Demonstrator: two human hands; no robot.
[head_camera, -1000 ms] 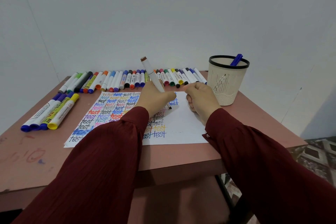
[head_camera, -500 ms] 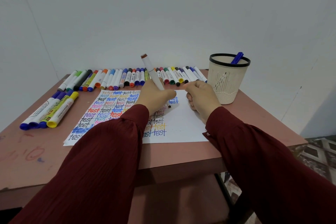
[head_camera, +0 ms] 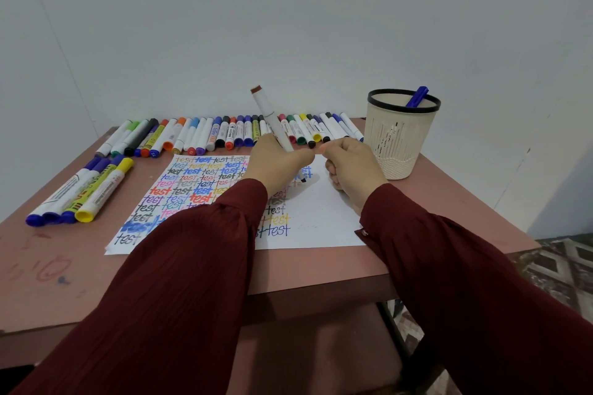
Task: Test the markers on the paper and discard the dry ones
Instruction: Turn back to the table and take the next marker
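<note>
Your left hand: grip clenched on the slim white brown-ended plastic marker | likely light, rigid, smooth; hold low on barrel | right hand: curled, contents unclear.

"test" repeated, on paper
</note>
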